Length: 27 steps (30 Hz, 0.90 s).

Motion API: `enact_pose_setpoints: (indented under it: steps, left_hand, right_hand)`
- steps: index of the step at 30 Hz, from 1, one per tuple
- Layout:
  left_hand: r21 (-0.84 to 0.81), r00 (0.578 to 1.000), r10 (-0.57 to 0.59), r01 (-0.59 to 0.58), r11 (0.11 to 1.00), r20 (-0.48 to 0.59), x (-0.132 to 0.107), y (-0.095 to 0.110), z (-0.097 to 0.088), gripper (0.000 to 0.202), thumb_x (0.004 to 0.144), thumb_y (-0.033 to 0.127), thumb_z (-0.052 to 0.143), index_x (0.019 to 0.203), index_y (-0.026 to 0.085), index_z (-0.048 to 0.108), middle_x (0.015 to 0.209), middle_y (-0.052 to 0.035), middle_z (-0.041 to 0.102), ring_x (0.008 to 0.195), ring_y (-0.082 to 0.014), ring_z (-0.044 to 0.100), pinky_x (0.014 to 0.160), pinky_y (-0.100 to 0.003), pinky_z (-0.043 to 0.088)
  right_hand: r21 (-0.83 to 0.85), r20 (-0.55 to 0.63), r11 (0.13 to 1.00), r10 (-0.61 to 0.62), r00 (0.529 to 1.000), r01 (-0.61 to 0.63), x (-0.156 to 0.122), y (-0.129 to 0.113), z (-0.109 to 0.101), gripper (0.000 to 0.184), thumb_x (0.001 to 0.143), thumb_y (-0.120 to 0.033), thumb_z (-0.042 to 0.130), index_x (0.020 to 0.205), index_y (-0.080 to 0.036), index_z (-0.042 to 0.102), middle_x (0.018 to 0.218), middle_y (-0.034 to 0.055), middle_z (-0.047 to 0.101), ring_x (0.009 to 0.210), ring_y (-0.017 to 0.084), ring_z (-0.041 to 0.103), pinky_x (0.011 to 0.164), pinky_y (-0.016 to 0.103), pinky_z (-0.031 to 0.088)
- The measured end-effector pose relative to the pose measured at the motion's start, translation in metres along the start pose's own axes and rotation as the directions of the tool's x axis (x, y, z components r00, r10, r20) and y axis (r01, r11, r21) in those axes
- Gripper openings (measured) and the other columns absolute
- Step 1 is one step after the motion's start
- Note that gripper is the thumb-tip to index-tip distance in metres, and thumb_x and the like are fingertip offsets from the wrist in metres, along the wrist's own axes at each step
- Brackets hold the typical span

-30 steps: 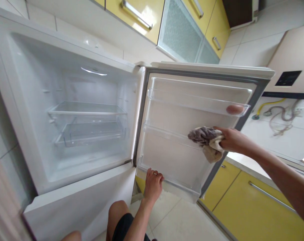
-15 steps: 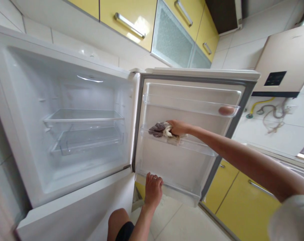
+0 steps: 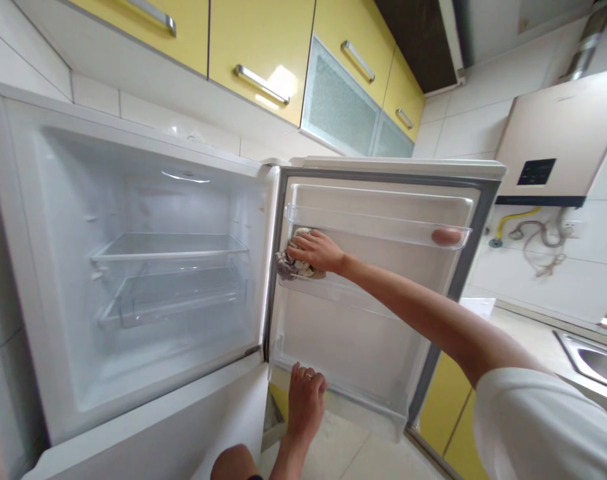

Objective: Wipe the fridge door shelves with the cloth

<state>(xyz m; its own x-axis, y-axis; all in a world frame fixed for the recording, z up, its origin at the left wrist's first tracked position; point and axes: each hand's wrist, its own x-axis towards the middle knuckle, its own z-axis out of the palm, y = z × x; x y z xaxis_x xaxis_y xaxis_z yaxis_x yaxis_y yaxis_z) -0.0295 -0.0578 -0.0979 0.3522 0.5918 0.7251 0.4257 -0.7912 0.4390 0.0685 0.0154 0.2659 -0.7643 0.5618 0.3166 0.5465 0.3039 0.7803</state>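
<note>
One cloth (image 3: pixel 292 265) (grey and cream, bunched) sits at centre frame, at the left end of the middle door shelf (image 3: pixel 356 293). The right hand (image 3: pixel 317 251) lies on top of it, fingers (image 3: pixel 303 241) curled loosely over it and holding it against the door (image 3: pixel 363 333); most of the cloth is hidden under the hand. The left hand (image 3: pixel 306 393), at bottom centre, has its fingers closed over the door's lower edge, one ring showing.

The door carries three shelves: the top shelf (image 3: pixel 373 228), the middle one and the bottom shelf (image 3: pixel 363 407). One pinkish oval thing (image 3: pixel 446 236) rests at the right end of the top shelf; I cannot tell what it is. Inside the fridge (image 3: pixel 58 267) at left are two clear trays (image 3: pixel 173 267). One sink (image 3: pixel 596 360) is cut off at the right edge.
</note>
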Motion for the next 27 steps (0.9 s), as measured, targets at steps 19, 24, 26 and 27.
enact_pose_setpoints:
  steps: [19,24,26,27]
  left_hand:
    - [0.067,0.996,-0.039,0.033,0.997,0.082,0.005,0.009,-0.013,0.029,0.088,0.003,0.052,0.081,0.023,0.072,0.083,-0.0023,0.071,0.094,-0.0225,0.067,0.116,-0.057,0.039]
    - [0.092,0.996,-0.043,0.036,0.995,0.081,0.005,0.009,-0.015,0.029,0.088,0.002,0.053,0.080,0.023,0.072,0.085,-0.0025,0.071,0.095,-0.0219,0.067,0.117,-0.057,0.039]
    - [0.104,0.995,-0.042,0.033,0.994,0.085,0.004,0.007,-0.015,0.029,0.087,0.001,0.054,0.079,0.022,0.072,0.083,-0.0021,0.070,0.094,-0.0219,0.067,0.116,-0.057,0.040]
    - [0.105,0.995,-0.040,0.031,0.994,0.087,0.004,0.007,-0.015,0.029,0.086,0.000,0.054,0.079,0.022,0.072,0.083,-0.0019,0.070,0.094,-0.0218,0.067,0.116,-0.057,0.040]
  right_hand:
    - [-0.165,0.226,0.914,0.401,0.888,-0.370,-0.231,0.003,-0.100,0.046,0.088,-0.004,0.047,0.127,-0.022,0.065,0.137,0.0158,0.064,0.123,0.028,0.060,0.093,0.039,0.049]
    - [-0.233,0.171,0.887,0.441,0.881,-0.399,-0.246,-0.011,-0.113,0.050,0.084,-0.002,0.048,0.127,-0.022,0.064,0.135,0.0137,0.065,0.122,0.028,0.060,0.090,0.038,0.049]
    - [-0.207,0.174,0.870,0.483,0.858,-0.447,-0.238,-0.012,-0.106,0.055,0.078,-0.001,0.050,0.127,-0.021,0.064,0.135,0.0135,0.065,0.117,0.028,0.062,0.086,0.037,0.049]
    - [-0.184,0.180,0.861,0.504,0.845,-0.474,-0.232,-0.011,-0.102,0.057,0.076,0.000,0.051,0.127,-0.021,0.063,0.135,0.0132,0.065,0.113,0.028,0.064,0.084,0.037,0.050]
